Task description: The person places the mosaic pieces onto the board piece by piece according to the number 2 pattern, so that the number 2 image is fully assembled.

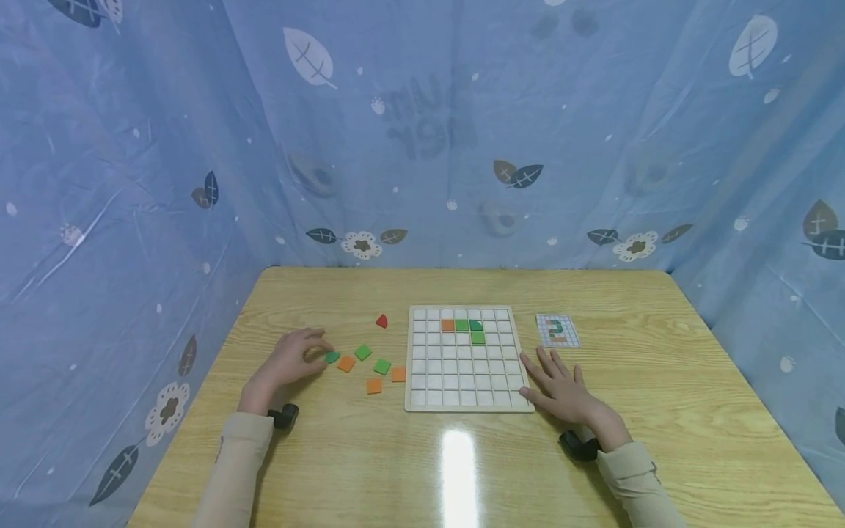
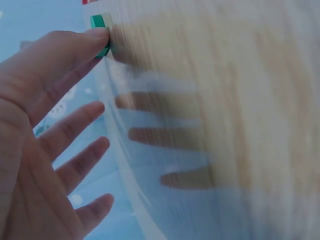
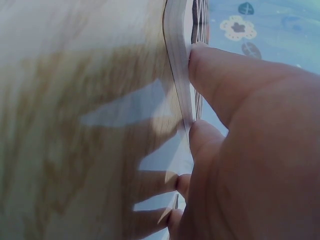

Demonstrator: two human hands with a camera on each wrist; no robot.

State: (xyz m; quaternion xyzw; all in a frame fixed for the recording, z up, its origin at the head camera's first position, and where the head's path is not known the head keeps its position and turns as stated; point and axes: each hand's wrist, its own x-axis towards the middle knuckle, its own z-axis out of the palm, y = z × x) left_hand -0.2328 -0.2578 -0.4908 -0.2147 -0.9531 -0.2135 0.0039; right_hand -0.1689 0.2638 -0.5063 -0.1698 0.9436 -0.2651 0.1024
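At the left of the table, my left hand [image 1: 290,359] pinches a green rounded tile [image 1: 332,357] between thumb and index finger. The left wrist view shows this green tile [image 2: 97,22] on edge at the fingertips, the other fingers spread apart. A white grid board [image 1: 452,380] lies in the middle. Its upper rows hold an orange square tile [image 1: 448,325], a green square tile [image 1: 462,325], a green quarter-round tile [image 1: 476,325] and, below that, another green square [image 1: 478,338]. My right hand [image 1: 561,387] has its fingers spread, thumb and fingertips touching the board's right edge.
Between left hand and board lie loose orange squares [image 1: 374,386], green squares [image 1: 382,366] and a red quarter-round tile [image 1: 382,321]. A small printed pattern card [image 1: 557,331] lies right of the board. Patterned blue curtains [image 1: 422,147] surround the wooden table [image 1: 343,469].
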